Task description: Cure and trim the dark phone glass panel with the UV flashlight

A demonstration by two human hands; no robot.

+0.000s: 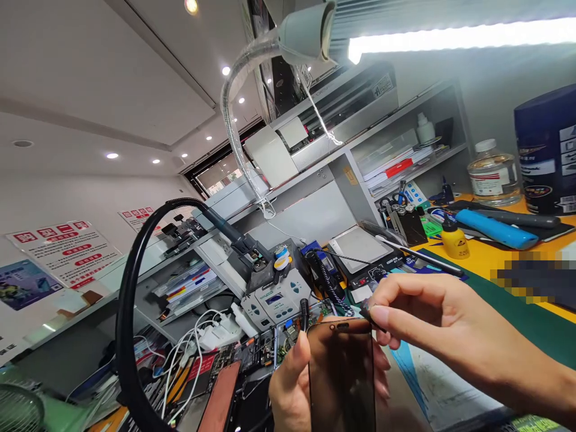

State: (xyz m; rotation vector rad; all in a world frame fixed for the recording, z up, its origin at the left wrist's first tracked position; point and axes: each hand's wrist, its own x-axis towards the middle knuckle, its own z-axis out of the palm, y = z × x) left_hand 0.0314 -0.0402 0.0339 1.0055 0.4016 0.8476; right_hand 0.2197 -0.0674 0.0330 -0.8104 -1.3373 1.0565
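Observation:
A smartphone [342, 378] with a dark, glossy screen stands upright near the bottom middle of the view. My left hand [288, 387] is closed around it, thumb along its left edge and fingertips showing past the right edge. At the phone's top right corner, my right hand [432, 336] is closed in a pinch between thumb and index finger. A small dark piece [365, 307] shows at those fingertips; its kind cannot be made out, nor whether it is attached to the phone.
Behind the phone stands a soldering station [274, 303] with a thick black hose [130, 300] arching left. A flat heating plate [355, 249] sits farther back. To the right are a yellow bottle [455, 240], a blue-handled tool [499, 228] and a clear bottle [492, 177]. A lamp [308, 33] hangs overhead.

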